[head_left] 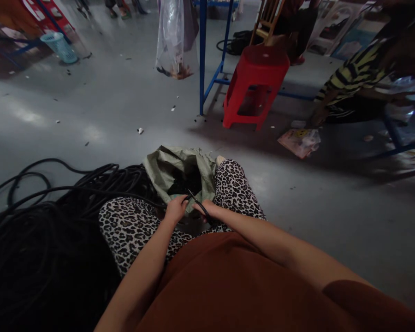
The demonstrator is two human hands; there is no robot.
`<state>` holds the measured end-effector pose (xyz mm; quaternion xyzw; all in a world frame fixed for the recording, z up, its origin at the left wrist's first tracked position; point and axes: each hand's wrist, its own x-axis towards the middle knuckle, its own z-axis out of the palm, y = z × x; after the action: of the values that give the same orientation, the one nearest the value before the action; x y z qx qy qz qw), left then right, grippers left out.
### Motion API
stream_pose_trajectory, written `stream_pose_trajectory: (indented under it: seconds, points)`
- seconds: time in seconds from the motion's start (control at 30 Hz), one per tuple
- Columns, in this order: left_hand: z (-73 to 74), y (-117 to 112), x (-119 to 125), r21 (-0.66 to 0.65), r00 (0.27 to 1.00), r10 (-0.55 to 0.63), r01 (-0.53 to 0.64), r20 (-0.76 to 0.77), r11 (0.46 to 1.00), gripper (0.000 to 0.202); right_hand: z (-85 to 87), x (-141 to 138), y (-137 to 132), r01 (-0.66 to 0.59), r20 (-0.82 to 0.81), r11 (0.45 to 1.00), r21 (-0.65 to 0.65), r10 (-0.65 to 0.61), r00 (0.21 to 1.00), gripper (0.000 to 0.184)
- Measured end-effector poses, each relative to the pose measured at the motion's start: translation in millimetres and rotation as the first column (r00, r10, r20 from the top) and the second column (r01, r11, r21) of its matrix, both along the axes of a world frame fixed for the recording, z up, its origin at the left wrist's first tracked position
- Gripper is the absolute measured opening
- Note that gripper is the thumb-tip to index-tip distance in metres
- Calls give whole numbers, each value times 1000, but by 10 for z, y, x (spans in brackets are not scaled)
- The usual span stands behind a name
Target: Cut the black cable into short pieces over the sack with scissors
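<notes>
a brown shirt (242, 281) lies nearest, left hand (176, 209) gripping black tubing (152, 201), right hand (210, 210) gripping scissors (202, 207), near a sack (156, 171).

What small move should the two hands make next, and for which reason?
Probably snip the black tube with the scissors: the left hand grips the tube near the open sack, and the right hand holds the scissors, blades close to the left fingers.
</notes>
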<state>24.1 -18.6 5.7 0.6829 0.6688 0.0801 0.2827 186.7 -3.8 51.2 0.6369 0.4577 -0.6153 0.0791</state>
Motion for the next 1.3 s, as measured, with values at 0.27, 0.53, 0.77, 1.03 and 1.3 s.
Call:
stream_pose_trajectory:
  seconds: [0.27, 0.53, 0.77, 1.03, 1.3]
  points:
    - [2, -5, -17, 42, 1000, -12, 12, -14, 999, 35, -40, 10, 0, 33, -28, 999, -15, -33, 999, 36]
    - [-23, -2, -39, 41, 1000, 2, -1, -8, 999, 33, -102, 13, 34, -50, 20, 999, 17, 50, 999, 35]
    - [6, 1, -31, -4, 999, 4, -4, -34, 1000, 34, -110, 16, 41, -162, 65, 985, 54, 159, 985, 34]
    - [-43, -9, -43, -47, 997, -34, 31, -74, 998, 34, -111, 24, 19, -142, 89, 988, 55, 137, 987, 35]
    - [-14, -10, -27, -70, 995, -26, 20, -96, 997, 34, -67, 37, 11, -141, 92, 989, 52, 136, 986, 29]
